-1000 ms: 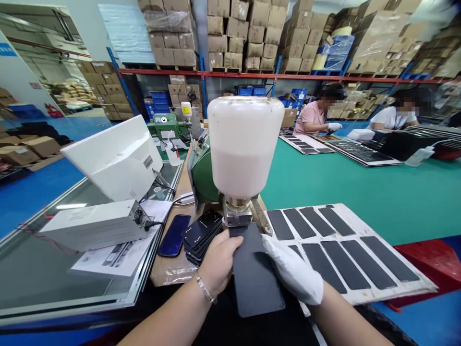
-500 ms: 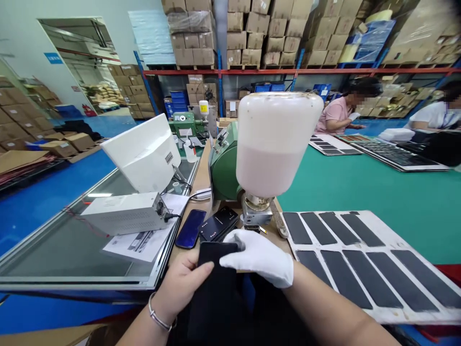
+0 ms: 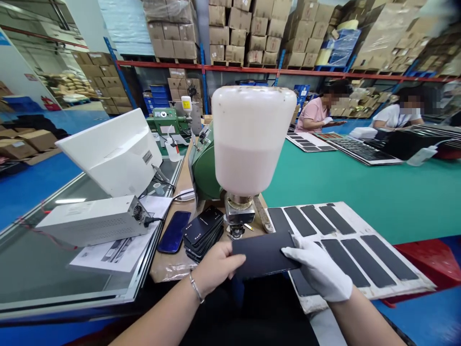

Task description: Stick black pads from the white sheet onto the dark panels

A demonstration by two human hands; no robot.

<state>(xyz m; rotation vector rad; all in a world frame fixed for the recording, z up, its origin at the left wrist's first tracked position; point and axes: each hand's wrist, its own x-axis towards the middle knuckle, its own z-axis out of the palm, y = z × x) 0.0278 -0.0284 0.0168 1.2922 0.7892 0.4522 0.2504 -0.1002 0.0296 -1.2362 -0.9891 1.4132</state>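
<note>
A dark rectangular phone-sized panel is held level between my two hands, its broad face up. My bare left hand grips its left end, thumb on top. At the other end, the white-gloved fingers of my right hand pinch the panel's edge. Just beyond it sits the metal head of a green machine, under a large bottle part full of pale pinkish liquid. Left of the head lie a stack of black printed panels and a blue-screened phone.
A white board with rows of dark panels lies to the right, partly under my gloved hand. At left, a white monitor and a metal power box stand on a glass-topped table. Two people sit across the green table.
The panel has turned from pointing toward me to lying crosswise and has come up into fuller view. My gloved hand has moved right to its far end. The view has shifted rightward.
</note>
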